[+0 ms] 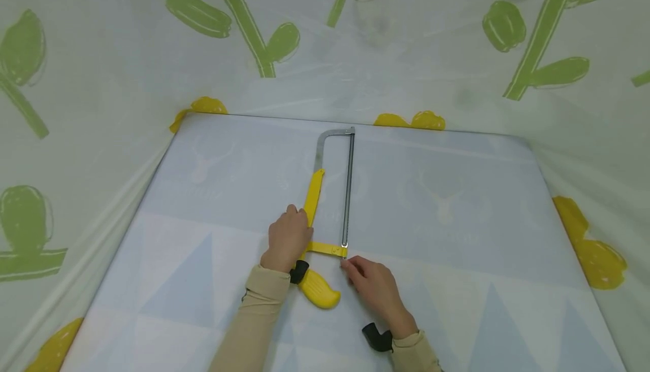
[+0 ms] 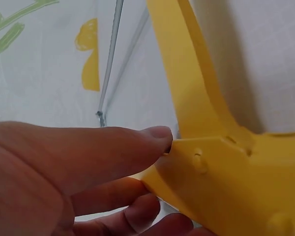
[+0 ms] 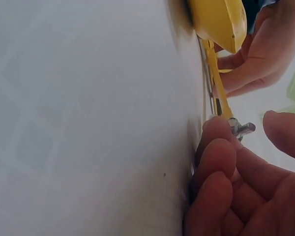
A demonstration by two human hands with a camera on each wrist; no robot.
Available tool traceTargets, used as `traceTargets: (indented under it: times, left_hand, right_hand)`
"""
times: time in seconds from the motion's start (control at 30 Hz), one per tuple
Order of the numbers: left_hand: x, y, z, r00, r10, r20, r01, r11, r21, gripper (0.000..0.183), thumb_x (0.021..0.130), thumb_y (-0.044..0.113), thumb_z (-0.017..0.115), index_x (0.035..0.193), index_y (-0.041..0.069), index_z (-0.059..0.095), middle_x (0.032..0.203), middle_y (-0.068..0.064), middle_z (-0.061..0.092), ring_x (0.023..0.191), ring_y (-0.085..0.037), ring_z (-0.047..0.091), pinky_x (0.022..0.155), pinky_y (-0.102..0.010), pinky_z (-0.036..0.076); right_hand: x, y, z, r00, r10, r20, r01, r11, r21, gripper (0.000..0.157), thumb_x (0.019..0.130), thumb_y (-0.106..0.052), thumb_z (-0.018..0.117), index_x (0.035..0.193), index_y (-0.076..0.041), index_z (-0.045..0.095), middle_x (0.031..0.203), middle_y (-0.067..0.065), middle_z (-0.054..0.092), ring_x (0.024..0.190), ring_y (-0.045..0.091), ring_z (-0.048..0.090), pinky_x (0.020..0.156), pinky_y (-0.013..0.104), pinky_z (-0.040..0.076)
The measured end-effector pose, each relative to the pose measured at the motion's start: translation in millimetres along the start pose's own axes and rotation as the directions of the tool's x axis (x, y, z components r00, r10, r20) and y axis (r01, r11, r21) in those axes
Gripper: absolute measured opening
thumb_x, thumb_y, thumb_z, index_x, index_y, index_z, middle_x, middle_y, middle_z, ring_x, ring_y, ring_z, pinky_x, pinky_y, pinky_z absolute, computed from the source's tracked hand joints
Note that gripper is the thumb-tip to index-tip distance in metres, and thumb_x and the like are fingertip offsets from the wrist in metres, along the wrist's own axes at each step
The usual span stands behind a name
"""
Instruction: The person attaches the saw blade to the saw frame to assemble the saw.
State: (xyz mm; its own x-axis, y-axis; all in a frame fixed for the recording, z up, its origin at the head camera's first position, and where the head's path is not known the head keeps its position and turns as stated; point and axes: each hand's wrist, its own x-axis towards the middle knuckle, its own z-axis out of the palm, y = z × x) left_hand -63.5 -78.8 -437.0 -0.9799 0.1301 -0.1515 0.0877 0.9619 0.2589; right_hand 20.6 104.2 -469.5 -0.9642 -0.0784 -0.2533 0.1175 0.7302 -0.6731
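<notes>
A hacksaw [image 1: 314, 194] with a yellow frame and handle and a grey front arm lies on the table, its thin blade [image 1: 348, 191] on the right side. My left hand [image 1: 288, 239] grips the frame just above the handle [image 1: 319, 289]; in the left wrist view the thumb lies against the yellow metal [image 2: 206, 162]. At the blade's near end is my right hand [image 1: 374, 284]. The right wrist view has its bent fingers [image 3: 217, 160] beside a small metal wing nut [image 3: 244, 129], with the thumb apart from it. Whether a fingertip touches the nut is hard to tell.
The table [image 1: 447, 202] has a pale blue and white pattern. Behind and around it hangs a white sheet [image 1: 406, 67] with green leaves and yellow flowers. Black wrist mounts [image 1: 377, 338] sit at both wrists.
</notes>
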Motion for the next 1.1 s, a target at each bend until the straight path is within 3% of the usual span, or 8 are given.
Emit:
traceTargets:
  times: [0.3, 0.8, 1.1]
  left_hand:
    - [-1.8, -1.6, -1.0, 1.0, 0.023, -0.006, -0.023, 1.0, -0.015, 0.025, 0.083, 0.024, 0.069, 0.091, 0.001, 0.063, 0.077, -0.01, 0.052, 0.059, -0.021, 0.05, 0.048, -0.031, 0.043]
    - [-0.1, -4.2, 1.9, 0.999, 0.048, -0.014, -0.048, 0.999, -0.003, 0.033, 0.082, 0.026, 0.07, 0.099, -0.001, 0.064, 0.085, -0.01, 0.049, 0.059, -0.017, 0.045, 0.048, -0.027, 0.042]
    - [-0.7, -4.8, 2.0, 0.998, 0.063, -0.012, -0.063, 0.998, -0.007, 0.032, 0.081, 0.025, 0.071, 0.097, -0.002, 0.063, 0.082, -0.01, 0.046, 0.055, -0.016, 0.044, 0.045, -0.025, 0.04]
  right_hand:
    - [0.8, -0.9, 1.6, 1.0, -0.026, -0.001, 0.026, 1.0, -0.018, 0.025, 0.09, -0.041, 0.054, 0.088, -0.019, 0.066, 0.06, -0.013, 0.051, 0.054, 0.006, 0.045, 0.053, 0.021, 0.037]
    - [-1.5, 2.8, -1.3, 0.999, 0.039, -0.033, -0.034, 0.992, 0.12, 0.012, 0.089, -0.03, 0.06, 0.089, -0.019, 0.063, 0.061, -0.007, 0.053, 0.048, 0.009, 0.049, 0.048, 0.023, 0.04]
    - [-0.8, 4.3, 0.7, 0.998, 0.041, -0.045, -0.035, 0.991, 0.127, 0.014, 0.089, -0.031, 0.06, 0.088, -0.017, 0.061, 0.061, -0.007, 0.052, 0.045, 0.008, 0.047, 0.046, 0.023, 0.038]
